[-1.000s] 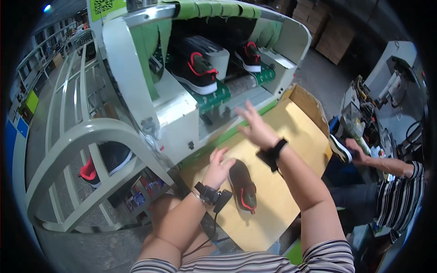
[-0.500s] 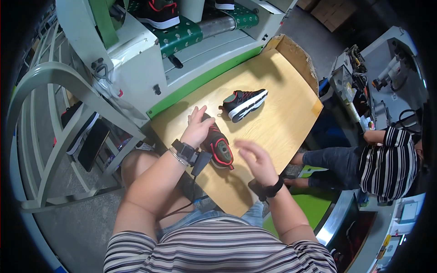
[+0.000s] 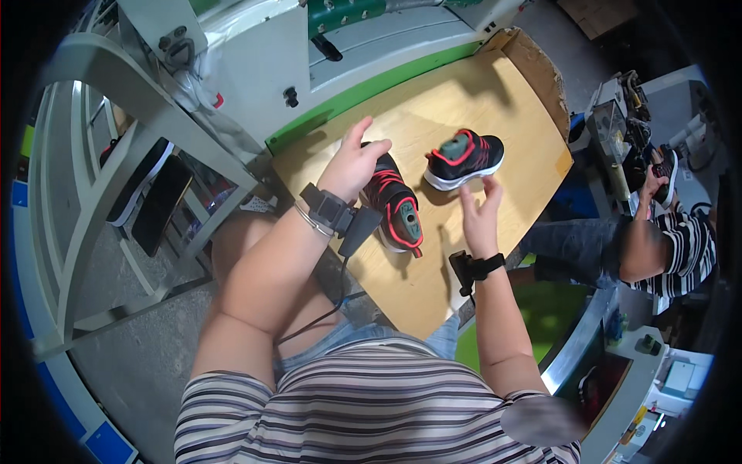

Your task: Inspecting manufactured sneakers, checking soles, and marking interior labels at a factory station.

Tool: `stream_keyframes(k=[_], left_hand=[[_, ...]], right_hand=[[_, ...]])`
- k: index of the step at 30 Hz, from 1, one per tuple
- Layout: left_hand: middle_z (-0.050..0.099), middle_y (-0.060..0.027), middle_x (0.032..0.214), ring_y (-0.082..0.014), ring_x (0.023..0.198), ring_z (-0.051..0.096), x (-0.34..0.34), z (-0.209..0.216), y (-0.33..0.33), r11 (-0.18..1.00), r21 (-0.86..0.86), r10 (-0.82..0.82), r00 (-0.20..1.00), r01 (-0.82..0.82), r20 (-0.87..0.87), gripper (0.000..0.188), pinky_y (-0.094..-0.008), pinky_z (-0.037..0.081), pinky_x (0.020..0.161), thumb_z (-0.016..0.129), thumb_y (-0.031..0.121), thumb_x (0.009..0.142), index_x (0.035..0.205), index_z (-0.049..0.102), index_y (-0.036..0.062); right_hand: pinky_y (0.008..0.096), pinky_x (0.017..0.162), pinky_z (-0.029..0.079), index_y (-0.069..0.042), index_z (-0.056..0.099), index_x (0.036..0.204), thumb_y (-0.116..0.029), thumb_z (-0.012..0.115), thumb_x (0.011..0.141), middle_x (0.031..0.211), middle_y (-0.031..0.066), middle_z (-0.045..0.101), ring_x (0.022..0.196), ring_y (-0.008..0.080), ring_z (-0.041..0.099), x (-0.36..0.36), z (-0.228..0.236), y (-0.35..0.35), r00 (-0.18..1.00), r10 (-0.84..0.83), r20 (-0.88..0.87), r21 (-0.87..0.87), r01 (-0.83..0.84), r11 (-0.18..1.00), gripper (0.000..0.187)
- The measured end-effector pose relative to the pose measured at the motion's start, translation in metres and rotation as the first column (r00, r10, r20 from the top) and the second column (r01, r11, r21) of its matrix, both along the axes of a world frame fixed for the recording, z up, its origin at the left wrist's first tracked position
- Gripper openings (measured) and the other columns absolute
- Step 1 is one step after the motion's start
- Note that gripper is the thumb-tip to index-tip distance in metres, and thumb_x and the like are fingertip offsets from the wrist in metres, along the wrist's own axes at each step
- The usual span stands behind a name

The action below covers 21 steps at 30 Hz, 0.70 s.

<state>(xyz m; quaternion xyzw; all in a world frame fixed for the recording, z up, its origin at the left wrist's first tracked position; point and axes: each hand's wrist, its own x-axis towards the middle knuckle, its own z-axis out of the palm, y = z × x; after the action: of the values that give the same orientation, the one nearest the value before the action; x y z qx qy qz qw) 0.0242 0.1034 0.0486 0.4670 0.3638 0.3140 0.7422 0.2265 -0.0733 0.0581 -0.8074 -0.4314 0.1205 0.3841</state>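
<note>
Farther shoe at twelve o'clock from our right fingertips, lying crosswise

With twelve o'clock pointing away from us, our right hand (image 3: 481,224) is the nearer one to the farther shoe (image 3: 466,161). That shoe is over the board (image 3: 533,147), just beyond our fingertips at about twelve. Its long axis runs across our reach: heel near nine, toe between two and three. Our right thumb and forefinger are parted in a V toward the near side of its white sole. We cannot tell whether either tip touches it, or whether the shoe rests fully on the board.

The nearer shoe (image 3: 393,195) stands upright on the board, at eight o'clock from the farther one and apart from it. Its long axis runs from toe at eleven to heel at five, with the collar opening toward us. Our left hand (image 3: 348,172) is the closer hand here, beside and partly over the toe. The shoe lies toward five from these fingers. Our left thumb stands away from the raised forefinger; the remaining fingers are hard to make out, and contact with the toe is unclear.

Past the board, at twelve, is the machine's green strip (image 3: 379,91). Well apart at two o'clock, a co-worker's hand (image 3: 655,185) holds a dark shoe (image 3: 668,176).
</note>
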Motion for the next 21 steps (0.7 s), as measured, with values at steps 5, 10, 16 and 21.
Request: stream_keyframes(k=[5,10,16,21], left_hand=[[0.021,-0.0267,0.158,-0.0349,0.149,0.019,0.007,0.000,0.004,0.995,0.098,-0.007,0.999,0.011,-0.039,0.074,-0.0391,0.021,0.119,0.066,0.031,0.087,0.149,0.037,0.0025],[0.006,-0.0326,0.159,-0.0473,0.148,0.010,0.017,-0.026,-0.020,0.976,0.184,-0.032,0.911,0.117,-0.410,0.083,-0.0456,0.017,0.121,0.068,0.037,0.081,0.151,0.034,0.0074],[-0.004,-0.0307,0.160,-0.0569,0.144,0.000,0.024,-0.007,-0.043,0.902,0.296,-0.074,0.786,0.315,-0.613,0.085,-0.0552,0.012,0.120,0.068,0.043,0.082,0.154,0.031,0.0173],[-0.007,-0.0237,0.163,-0.0405,0.150,-0.007,0.031,-0.036,-0.013,0.911,0.274,-0.186,0.899,0.309,-0.396,0.088,-0.0486,0.008,0.121,0.065,0.051,0.088,0.157,0.022,0.0163]], right_hand=[[0.0377,0.112,0.033,-0.004,0.006,0.155,-0.035,0.070,0.093,0.148,0.0217,0.033,0.137,0.0299,0.036,0.020,-0.016,0.014,0.886,-0.124,-0.447,0.218,0.243,0.945,0.094],[0.0355,0.103,0.041,-0.002,0.026,0.146,-0.008,0.073,0.071,0.130,0.0145,0.045,0.120,0.0258,0.047,0.019,-0.027,0.040,0.982,-0.106,-0.155,0.193,0.135,0.972,0.089],[0.0388,0.115,0.030,-0.008,0.020,0.154,-0.009,0.074,0.077,0.142,0.0197,0.043,0.137,0.0305,0.038,-0.034,0.046,-0.033,0.752,0.458,-0.474,0.016,-0.513,0.858,0.094],[0.0397,0.119,0.022,-0.003,0.037,0.149,-0.014,0.073,0.086,0.155,0.0201,0.032,0.146,0.0321,0.028,-0.021,0.138,-0.022,0.851,0.521,0.068,-0.207,-0.499,0.842,0.073]])
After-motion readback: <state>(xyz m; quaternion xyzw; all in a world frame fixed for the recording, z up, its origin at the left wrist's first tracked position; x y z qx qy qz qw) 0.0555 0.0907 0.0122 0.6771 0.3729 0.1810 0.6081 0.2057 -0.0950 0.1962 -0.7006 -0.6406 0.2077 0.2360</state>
